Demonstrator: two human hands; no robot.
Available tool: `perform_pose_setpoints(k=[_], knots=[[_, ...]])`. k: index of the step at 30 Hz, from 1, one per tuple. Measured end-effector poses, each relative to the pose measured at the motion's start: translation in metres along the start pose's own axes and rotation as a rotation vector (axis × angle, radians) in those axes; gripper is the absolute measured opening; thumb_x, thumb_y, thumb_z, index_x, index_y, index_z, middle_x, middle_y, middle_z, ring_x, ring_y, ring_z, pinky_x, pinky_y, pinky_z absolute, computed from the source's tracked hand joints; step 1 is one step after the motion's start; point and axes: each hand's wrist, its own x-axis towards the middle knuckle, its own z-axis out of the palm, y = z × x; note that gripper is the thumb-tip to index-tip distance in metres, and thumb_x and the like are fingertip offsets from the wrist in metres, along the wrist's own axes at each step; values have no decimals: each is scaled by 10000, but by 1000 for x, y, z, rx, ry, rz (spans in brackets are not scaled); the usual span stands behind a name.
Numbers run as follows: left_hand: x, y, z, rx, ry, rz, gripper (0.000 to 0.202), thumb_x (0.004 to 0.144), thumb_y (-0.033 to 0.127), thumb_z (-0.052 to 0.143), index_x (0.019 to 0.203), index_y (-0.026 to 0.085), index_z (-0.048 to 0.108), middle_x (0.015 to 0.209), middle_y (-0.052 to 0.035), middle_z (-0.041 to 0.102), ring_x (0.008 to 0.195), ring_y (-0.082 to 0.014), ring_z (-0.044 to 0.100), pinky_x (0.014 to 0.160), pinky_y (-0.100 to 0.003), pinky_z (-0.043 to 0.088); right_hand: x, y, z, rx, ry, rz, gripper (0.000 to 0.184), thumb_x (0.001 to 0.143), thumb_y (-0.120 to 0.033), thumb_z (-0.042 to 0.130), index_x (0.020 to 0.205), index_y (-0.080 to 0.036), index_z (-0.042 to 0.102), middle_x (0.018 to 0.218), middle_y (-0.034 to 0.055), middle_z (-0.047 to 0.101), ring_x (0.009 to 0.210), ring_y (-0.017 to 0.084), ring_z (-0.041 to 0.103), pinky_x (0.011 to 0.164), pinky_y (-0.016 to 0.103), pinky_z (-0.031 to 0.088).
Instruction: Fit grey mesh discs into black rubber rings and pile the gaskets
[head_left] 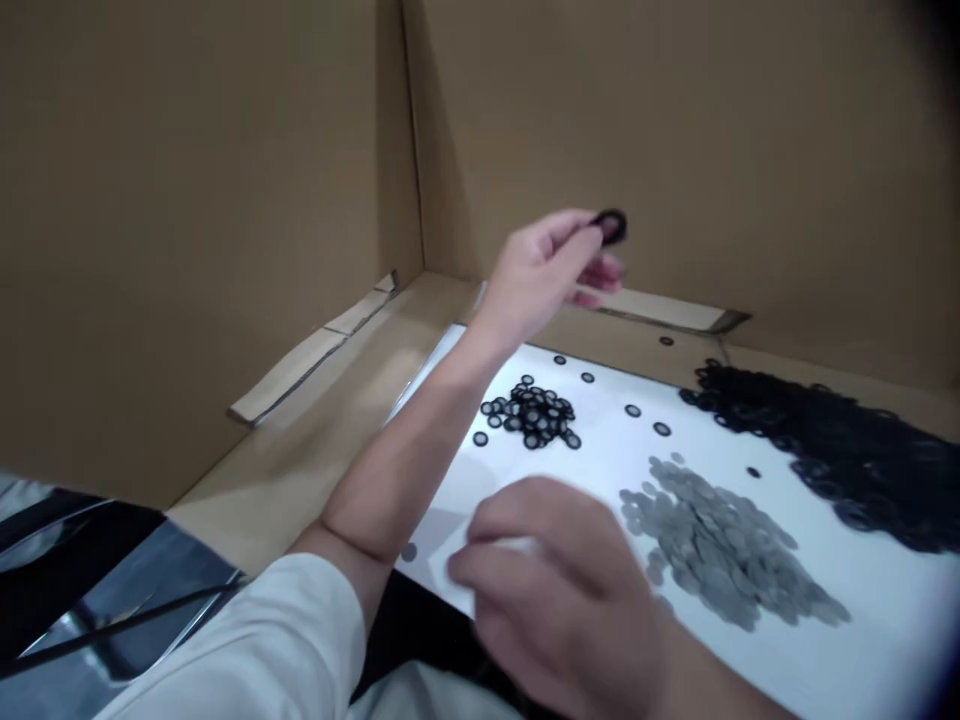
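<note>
My left hand (544, 270) is raised above the white lit panel (592, 470), pinching a black rubber ring (612, 227) between thumb and fingertips. My right hand (551, 590) hangs low over the panel's near edge with its fingers curled, and whatever lies beneath them is hidden. Beyond my left forearm lies a small heap of black-rimmed grey rings (531, 413), with a few strays around it. A pile of plain grey discs (720, 545) sits close to my right hand. A large mass of black rings (832, 450) covers the far right.
Brown cardboard walls (637, 130) rise behind and to the left of the panel, with a cardboard floor (315, 450) around it. A loose ring (666, 340) lies on that cardboard. Shiny black material (97, 600) fills the lower left.
</note>
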Motion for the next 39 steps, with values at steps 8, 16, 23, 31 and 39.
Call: perform_pose_setpoints(k=[8,16,23,31,39], knots=[[-5,23,-18,83,-55,104,158,1014,221,497,937,195,632,723,26,686,699,-124,673,661,-247,560,-71,33,84,-417,-593,-192,366,874,-372,754,1170,-189,641,1105,65,687,935,254,616,745,385,516],[-18,35,-8,170,-128,186,158,994,236,518,944,153,644,734,-6,678,689,-119,681,643,-220,544,-102,42,101,-477,-429,-348,156,921,-159,664,1076,-147,660,972,64,708,792,224,590,647,378,444],[-23,34,-7,383,-298,151,192,942,232,571,974,148,741,844,-41,740,774,-138,696,657,-212,523,-85,43,68,-238,-191,-288,120,953,-161,580,891,-216,665,777,3,721,622,156,601,537,297,462],[-33,43,-2,259,-223,44,194,882,288,694,1016,172,773,972,-58,781,836,-174,717,746,-254,577,37,23,-66,-203,346,46,107,923,-239,689,818,-234,668,796,2,681,691,150,631,620,259,511],[-41,49,6,75,-113,-33,149,847,300,770,943,186,763,866,-40,782,809,-176,741,750,-260,606,81,24,-77,35,473,125,165,897,-355,710,841,-200,714,787,40,728,701,175,682,597,265,544]])
